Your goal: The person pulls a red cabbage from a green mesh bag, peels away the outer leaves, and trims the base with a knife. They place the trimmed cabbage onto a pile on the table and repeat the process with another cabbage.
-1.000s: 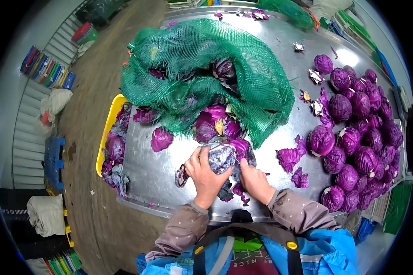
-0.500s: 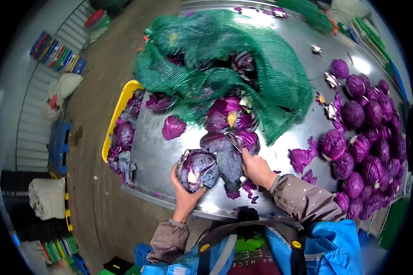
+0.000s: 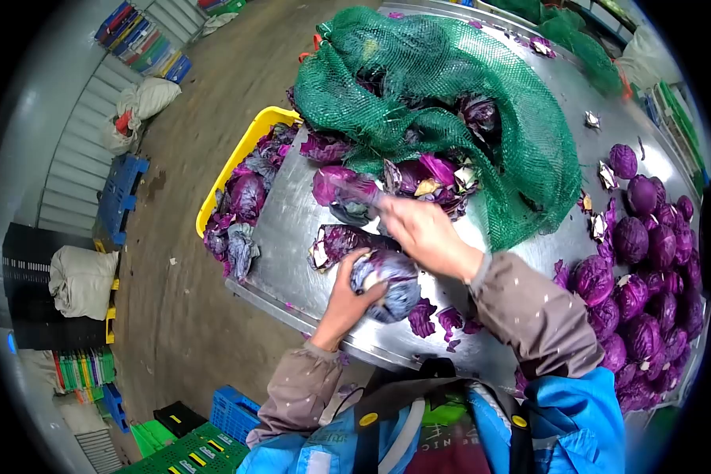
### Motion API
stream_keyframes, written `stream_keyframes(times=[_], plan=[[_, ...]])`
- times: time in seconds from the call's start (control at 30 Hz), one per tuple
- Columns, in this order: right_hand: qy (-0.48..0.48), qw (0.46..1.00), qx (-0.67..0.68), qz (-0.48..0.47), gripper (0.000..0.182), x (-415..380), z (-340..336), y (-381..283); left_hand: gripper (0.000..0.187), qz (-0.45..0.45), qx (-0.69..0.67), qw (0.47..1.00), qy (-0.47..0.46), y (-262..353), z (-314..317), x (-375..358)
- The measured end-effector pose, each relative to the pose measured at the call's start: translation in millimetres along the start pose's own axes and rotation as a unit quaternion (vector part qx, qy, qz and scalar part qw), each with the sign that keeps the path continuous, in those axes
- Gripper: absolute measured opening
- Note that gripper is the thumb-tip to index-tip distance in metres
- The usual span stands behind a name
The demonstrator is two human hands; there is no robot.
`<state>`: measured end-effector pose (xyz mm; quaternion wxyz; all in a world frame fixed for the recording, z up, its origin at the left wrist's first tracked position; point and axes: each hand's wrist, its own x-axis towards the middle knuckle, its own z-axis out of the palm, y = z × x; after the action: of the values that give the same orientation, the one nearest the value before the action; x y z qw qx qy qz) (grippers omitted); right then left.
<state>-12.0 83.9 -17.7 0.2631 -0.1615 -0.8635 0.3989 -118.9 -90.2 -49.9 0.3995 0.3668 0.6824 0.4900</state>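
Observation:
My left hand [image 3: 345, 304] is wrapped round the side of a red cabbage [image 3: 395, 288] with dull bluish outer leaves, resting near the table's front edge. My right hand [image 3: 428, 235] is closed on a knife [image 3: 357, 188], its blade smeared by motion and pointing left. Behind the held cabbage lie a dark purple cabbage piece [image 3: 341, 241] and a bright purple leaf [image 3: 333, 183]. Another cabbage [image 3: 426, 180], with a yellowish patch, sits at the mouth of a green mesh sack [image 3: 529, 158] that has more cabbages inside.
A yellow bin [image 3: 231, 170] filled with leaves stands against the left side of the metal table [image 3: 284, 272]. On the right is a large heap of trimmed red cabbages [image 3: 644, 316]. Leaf scraps [image 3: 449, 318] lie by the front edge. Blue crates [image 3: 124, 197] stand on the floor.
My left hand has brought the cabbage rightward, closer to my right hand. My right hand and the knife have swung up and left, away from the large bluish leaf. The whole view has shifted.

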Motion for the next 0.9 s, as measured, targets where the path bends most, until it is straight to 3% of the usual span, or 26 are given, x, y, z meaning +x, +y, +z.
stream_keyframes(times=[0.03,0.1,0.17,0.23,0.27,0.3,0.37,0.4,0.43,0.6,0.7,0.83,0.9], plan=[[-0.023,0.999,-0.016,0.014,0.021,-21,1,3,0.058,-0.001,0.033,0.999,0.017,-8,5,5],[-0.068,0.985,-0.023,0.155,0.027,-58,-2,-6,0.056,-0.035,-0.089,0.995,-0.003,-10,6,11],[-0.019,0.983,0.018,0.18,0.031,-85,4,-1,0.07,0.067,0.153,0.984,0.066,-25,4,9],[0.008,0.98,0.01,0.197,0.033,-98,9,4,0.08,0.125,0.383,0.894,0.195,24,9,-5],[0.011,0.98,0.009,0.198,0.033,-100,10,6,0.083,0.144,0.481,0.842,0.197,36,10,-11],[0.011,0.98,0.011,0.2,0.034,-101,12,7,0.083,0.146,0.481,0.842,0.196,33,12,-14],[0.013,0.98,0.014,0.199,0.034,-101,12,5,0.085,0.13,0.376,0.917,0.003,18,13,-15],[0.012,0.98,-0.001,0.201,0.035,-100,11,3,0.095,0.168,0.306,0.937,-0.006,7,18,-10],[0.01,0.979,-0.016,0.202,0.035,-101,9,0,0.102,0.174,0.331,0.927,0.002,-1,24,-13],[0.037,0.981,-0.009,0.188,0.04,-111,-1,-20,0.105,0.173,0.303,0.937,-0.034,2,27,-4],[0.041,0.984,-0.043,0.168,0.045,-119,0,-31,0.098,0.131,0.323,0.937,0.028,14,41,-6],[0.028,0.979,-0.109,0.168,0.049,-120,-1,-35,0.087,0.161,0.342,0.917,0.126,12,63,-3],[0.0,0.965,-0.211,0.158,0.05,-115,-9,-32,0.085,0.159,0.355,0.912,0.134,16,70,0]])
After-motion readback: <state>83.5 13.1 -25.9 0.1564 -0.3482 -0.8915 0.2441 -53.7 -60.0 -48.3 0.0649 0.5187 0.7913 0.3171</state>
